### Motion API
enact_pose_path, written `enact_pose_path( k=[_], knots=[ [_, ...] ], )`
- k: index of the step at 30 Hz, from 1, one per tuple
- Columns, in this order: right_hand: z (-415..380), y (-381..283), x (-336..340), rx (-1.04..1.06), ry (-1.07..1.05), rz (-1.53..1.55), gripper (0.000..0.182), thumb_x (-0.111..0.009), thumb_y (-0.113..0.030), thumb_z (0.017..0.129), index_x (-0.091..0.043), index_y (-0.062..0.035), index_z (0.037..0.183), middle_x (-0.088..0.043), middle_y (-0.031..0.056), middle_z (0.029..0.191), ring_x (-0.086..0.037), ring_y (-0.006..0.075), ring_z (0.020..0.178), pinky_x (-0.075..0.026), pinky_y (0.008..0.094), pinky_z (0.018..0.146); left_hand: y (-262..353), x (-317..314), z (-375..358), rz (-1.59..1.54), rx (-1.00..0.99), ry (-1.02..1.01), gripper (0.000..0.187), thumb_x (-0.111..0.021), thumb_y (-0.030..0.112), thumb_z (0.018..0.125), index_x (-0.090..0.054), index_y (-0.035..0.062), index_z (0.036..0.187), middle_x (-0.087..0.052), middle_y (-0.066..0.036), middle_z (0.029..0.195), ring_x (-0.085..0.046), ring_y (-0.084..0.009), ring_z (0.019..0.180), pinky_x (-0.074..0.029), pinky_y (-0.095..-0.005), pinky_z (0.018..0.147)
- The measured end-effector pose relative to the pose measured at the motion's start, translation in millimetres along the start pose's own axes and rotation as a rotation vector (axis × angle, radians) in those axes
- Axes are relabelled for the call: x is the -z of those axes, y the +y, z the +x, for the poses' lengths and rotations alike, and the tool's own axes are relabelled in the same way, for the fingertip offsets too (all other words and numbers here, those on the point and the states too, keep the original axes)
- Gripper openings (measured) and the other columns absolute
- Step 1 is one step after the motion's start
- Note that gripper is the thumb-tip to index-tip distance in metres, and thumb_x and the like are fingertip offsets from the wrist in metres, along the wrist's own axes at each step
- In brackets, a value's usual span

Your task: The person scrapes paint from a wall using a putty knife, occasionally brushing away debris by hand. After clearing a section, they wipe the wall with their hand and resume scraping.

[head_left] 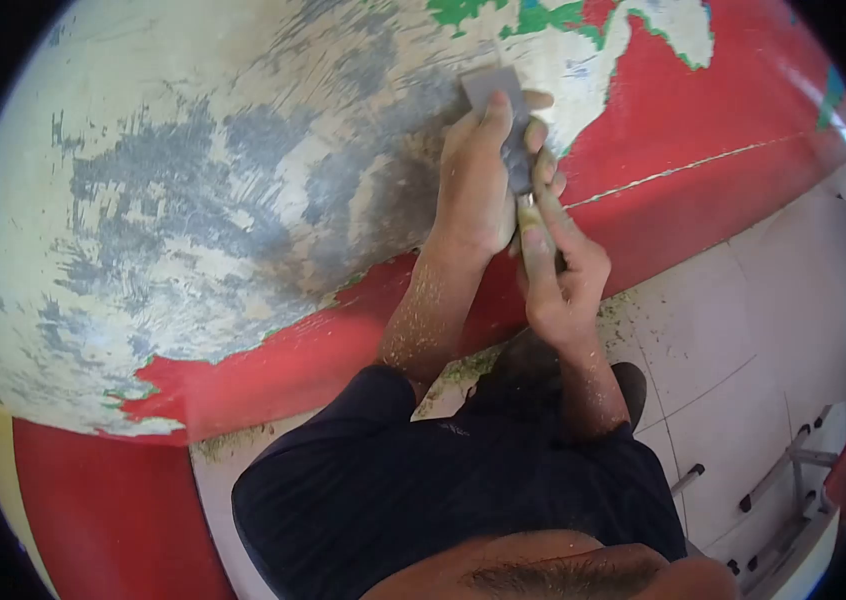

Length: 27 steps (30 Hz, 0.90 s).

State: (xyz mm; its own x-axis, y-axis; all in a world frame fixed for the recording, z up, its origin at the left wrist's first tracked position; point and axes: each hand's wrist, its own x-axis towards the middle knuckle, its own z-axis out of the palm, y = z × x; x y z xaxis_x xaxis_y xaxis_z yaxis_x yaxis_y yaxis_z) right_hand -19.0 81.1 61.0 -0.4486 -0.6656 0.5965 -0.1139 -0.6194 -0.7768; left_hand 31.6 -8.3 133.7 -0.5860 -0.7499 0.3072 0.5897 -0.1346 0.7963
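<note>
My left hand (483, 170) is wrapped round a flat grey block (493, 85), with the thumb lying on its face. Close beside it, my right hand (558, 260) grips a slim tool (527, 203) with a short metal part showing; its far end is hidden by the fingers and the block. Both hands are in front of a large curved surface (273, 170) with patchy grey and whitish areas, red paint and green remnants along ragged edges. Pale flecks cover both forearms.
Pale floor tiles (713, 390) with green and yellowish flakes (463, 370) lie below. A metal frame with dark feet (793, 460) stands at the lower right. A red panel (113, 510) is at the lower left. A thin pale crack (673, 172) crosses the red paint.
</note>
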Motion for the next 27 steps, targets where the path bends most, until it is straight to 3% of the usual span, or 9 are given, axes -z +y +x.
enact_pose_path(
  k=[6, 9, 10, 13, 14, 17, 19, 22, 27],
  knots=[
    [16, 0, -16, -0.006, 0.141, 0.132, 0.031, -0.050, 0.004, 0.090, -0.054, 0.0097, 0.120, -0.065, 0.0066, 0.091, -0.050, 0.0042, 0.073, -0.043, 0.0190, 0.063, 13, -10, 19, 0.001, 0.023, -0.004, 0.034, -0.037, 0.030, 0.099, -0.049, -0.0014, 0.102, -0.049, -0.005, 0.076, -0.039, -0.0112, 0.053, -0.041, -0.0301, 0.050],
    [30, -12, -10, -0.047, 0.073, 0.070, 0.035, -0.046, -0.001, 0.094, -0.051, 0.0048, 0.128, -0.052, -0.0027, 0.071, -0.041, 0.0013, 0.056, -0.033, 0.0170, 0.049, 13, -13, 27, 0.030, -0.046, -0.026, 0.036, -0.037, 0.031, 0.099, -0.050, -0.0020, 0.102, -0.050, -0.005, 0.077, -0.038, -0.0110, 0.053, -0.041, -0.0293, 0.050],
    [35, -12, -9, -0.049, 0.095, -0.036, 0.034, -0.050, 0.004, 0.089, -0.055, 0.0062, 0.122, -0.065, 0.0055, 0.085, -0.048, 0.0035, 0.069, -0.042, 0.0181, 0.061, 19, -19, 33, 0.056, -0.070, -0.028, 0.039, -0.035, 0.033, 0.100, -0.050, -0.0024, 0.102, -0.053, -0.006, 0.075, -0.043, -0.0126, 0.052, -0.041, -0.0293, 0.050],
    [36, -17, -6, 0.101, 0.106, -0.122, 0.036, -0.050, 0.005, 0.087, -0.055, 0.0050, 0.123, -0.065, 0.0090, 0.081, -0.049, 0.0039, 0.068, -0.043, 0.0186, 0.061, 20, -21, 28, 0.210, -0.053, 0.036, 0.043, -0.033, 0.037, 0.100, -0.050, -0.0022, 0.100, -0.055, -0.008, 0.071, -0.052, -0.0168, 0.052, -0.046, -0.0313, 0.050],
    [34, -18, -4, 0.104, 0.095, -0.138, 0.037, -0.051, 0.005, 0.086, -0.055, 0.0041, 0.123, -0.065, 0.0108, 0.080, -0.049, 0.0041, 0.067, -0.043, 0.0189, 0.061, 15, -17, 19, 0.111, 0.059, -0.011, 0.039, -0.037, 0.039, 0.100, -0.051, 0.0019, 0.098, -0.057, -0.008, 0.075, -0.057, -0.0190, 0.060, -0.048, -0.0313, 0.054],
    [38, -13, 1, 0.046, 0.077, -0.099, 0.037, -0.052, 0.005, 0.084, -0.057, 0.0031, 0.121, -0.063, 0.0141, 0.074, -0.050, 0.0053, 0.064, -0.044, 0.0208, 0.059, 9, -11, 19, 0.117, 0.071, -0.022, 0.040, -0.038, 0.041, 0.099, -0.051, 0.0025, 0.098, -0.054, -0.004, 0.070, -0.056, -0.0182, 0.060, -0.048, -0.0317, 0.054],
    [47, -19, 3, 0.197, 0.068, -0.318, 0.031, -0.054, 0.005, 0.083, -0.062, 0.0019, 0.112, -0.057, 0.0175, 0.068, -0.054, 0.0146, 0.056, -0.044, 0.0253, 0.054, 17, -22, 26, 0.073, 0.038, -0.019, 0.041, -0.036, 0.043, 0.099, -0.048, 0.0044, 0.094, -0.044, 0.000, 0.064, -0.050, -0.0160, 0.053, -0.046, -0.0323, 0.051],
    [48, -22, 2, 0.216, 0.071, -0.344, 0.025, -0.055, 0.004, 0.081, -0.065, 0.0020, 0.104, -0.054, 0.0194, 0.066, -0.055, 0.0254, 0.051, -0.043, 0.0295, 0.051, 16, -27, 21, -0.079, 0.137, 0.034, 0.042, -0.033, 0.045, 0.099, -0.045, 0.0051, 0.092, -0.033, 0.001, 0.061, -0.044, -0.0145, 0.048, -0.046, -0.0350, 0.047],
    [49, -30, 7, 0.289, 0.052, -0.476, 0.019, -0.055, 0.003, 0.081, -0.065, 0.0031, 0.097, -0.055, 0.0201, 0.067, -0.054, 0.0332, 0.053, -0.043, 0.0335, 0.050, 10, -24, 27, -0.075, 0.093, -0.015, 0.044, -0.034, 0.047, 0.099, -0.045, 0.0056, 0.091, -0.033, 0.001, 0.062, -0.044, -0.0148, 0.048, -0.045, -0.0358, 0.047]
  ],
)
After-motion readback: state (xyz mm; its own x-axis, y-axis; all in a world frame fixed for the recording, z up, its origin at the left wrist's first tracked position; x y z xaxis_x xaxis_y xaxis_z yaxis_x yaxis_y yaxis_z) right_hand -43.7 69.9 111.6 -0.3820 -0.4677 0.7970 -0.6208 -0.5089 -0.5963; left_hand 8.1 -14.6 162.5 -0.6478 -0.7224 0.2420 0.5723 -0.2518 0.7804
